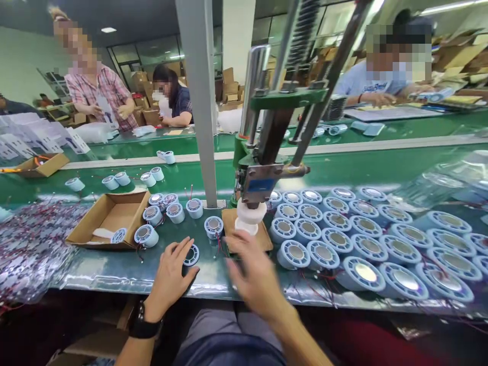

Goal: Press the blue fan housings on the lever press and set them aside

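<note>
My left hand (171,272) rests on the bench, its thumb and index finger around a light-blue round housing (191,255) with a dark centre. My right hand (253,269) is smeared by motion in front of the hand press (261,183). Its thumb is apart from the fingers, and I see nothing between them. The press's white plastic head (249,216) is over a brown board (231,223), partly hidden by that hand. Between my hands and a little farther back, another light-blue housing (213,227) with a silver disc and thin wires stands upright.
Rows of light-blue housings (337,239) with silver discs fill the right side. At left are a cardboard box (125,213), more housings (175,212) and a wired pile (34,244). A grey post (198,101) rises behind. Several people are across the bench.
</note>
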The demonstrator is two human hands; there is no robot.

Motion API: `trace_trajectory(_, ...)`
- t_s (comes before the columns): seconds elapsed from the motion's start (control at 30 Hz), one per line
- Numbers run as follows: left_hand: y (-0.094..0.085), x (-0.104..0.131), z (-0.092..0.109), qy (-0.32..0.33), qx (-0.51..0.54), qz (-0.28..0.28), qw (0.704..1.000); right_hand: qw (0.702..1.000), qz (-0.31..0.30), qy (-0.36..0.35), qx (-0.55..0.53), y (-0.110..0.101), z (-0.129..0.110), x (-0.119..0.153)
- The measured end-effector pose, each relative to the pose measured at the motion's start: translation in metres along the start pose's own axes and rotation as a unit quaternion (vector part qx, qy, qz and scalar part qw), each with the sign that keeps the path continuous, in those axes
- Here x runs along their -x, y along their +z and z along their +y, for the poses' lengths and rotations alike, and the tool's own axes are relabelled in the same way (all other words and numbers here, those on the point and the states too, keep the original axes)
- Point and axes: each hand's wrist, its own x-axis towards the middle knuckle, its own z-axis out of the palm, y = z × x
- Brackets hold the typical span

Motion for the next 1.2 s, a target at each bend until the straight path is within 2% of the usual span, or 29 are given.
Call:
trace_trajectory(0.1, 0.000, 0.004, -0.005, -0.015, 0.037, 0.023, 0.999, 0.995, -0.062, -0.005, 0.074, 0.040, -0.014, -0.028)
trace_trajectory(0.2, -0.002, 0.011, -0.006, -0.087, 0.111, 0.063, 0.988, 0.991, -0.101, 0.000, 0.089, 0.060, -0.017, -0.030)
trace_trajectory(0.27, -0.004, 0.017, 0.001, -0.140, 0.172, 0.077, 0.972, 0.995, -0.091, -0.024, 0.037, 0.057, -0.016, -0.011)
trace_trajectory(0.33, -0.006, 0.021, 0.014, -0.165, 0.229, 0.074, 0.956, 0.998, -0.050, -0.016, -0.027, 0.048, -0.015, 0.013)
trace_trajectory(0.4, -0.008, 0.022, 0.033, -0.148, 0.254, 0.063, 0.954, 0.997, -0.015, 0.020, -0.074, 0.039, -0.012, 0.032)
trace_trajectory(0.47, -0.010, 0.017, 0.052, -0.104, 0.239, 0.051, 0.964, 0.994, -0.006, 0.052, -0.099, 0.036, -0.009, 0.041)
trace_trajectory(0.57, -0.012, 0.004, 0.075, -0.054, 0.184, 0.021, 0.981, 0.991, 0.002, 0.070, -0.117, 0.043, -0.005, 0.044)
trace_trajectory(0.63, -0.013, -0.004, 0.082, -0.051, 0.161, -0.002, 0.986, 0.991, 0.023, 0.078, -0.110, 0.049, -0.004, 0.044)
trace_trajectory(0.7, -0.012, -0.007, 0.084, -0.065, 0.155, -0.005, 0.986, 0.992, 0.045, 0.080, -0.092, 0.053, -0.005, 0.045)
trace_trajectory(0.8, -0.007, -0.005, 0.082, -0.088, 0.169, 0.019, 0.981, 0.992, 0.070, 0.087, -0.061, 0.055, -0.010, 0.046)
trace_trajectory(1.0, -0.002, 0.001, 0.076, -0.109, 0.217, 0.013, 0.970, 0.993, 0.078, 0.080, -0.035, 0.054, -0.016, 0.043)
trace_trajectory(1.1, 0.002, 0.002, 0.075, -0.103, 0.228, 0.018, 0.968, 0.996, 0.031, 0.076, -0.034, 0.055, -0.016, 0.043)
trace_trajectory(1.2, 0.010, 0.006, 0.072, -0.090, 0.243, 0.011, 0.966, 0.996, -0.064, 0.059, -0.006, 0.041, -0.013, 0.042)
